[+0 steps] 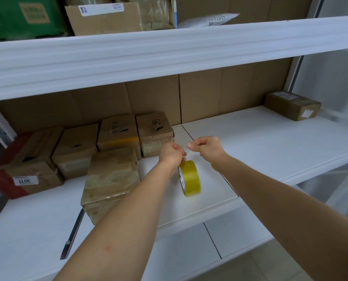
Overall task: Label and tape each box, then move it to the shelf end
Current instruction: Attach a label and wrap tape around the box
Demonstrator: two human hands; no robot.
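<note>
My left hand grips the top of a yellowish roll of clear tape, which hangs upright just above the white shelf. Close to its right, my right hand has its thumb and fingers pinched together; a tape end between them is too thin to see. A taped cardboard box lies to the left of the roll, partly behind my left forearm. Several more cardboard boxes stand in a row behind it. One taped box sits alone at the shelf's far right end.
A dark utility knife lies on the shelf near the front edge, left of my left arm. The shelf above carries more cartons and a white mailer. Cardboard sheets line the back. A box labelled FF03 stands at the far left.
</note>
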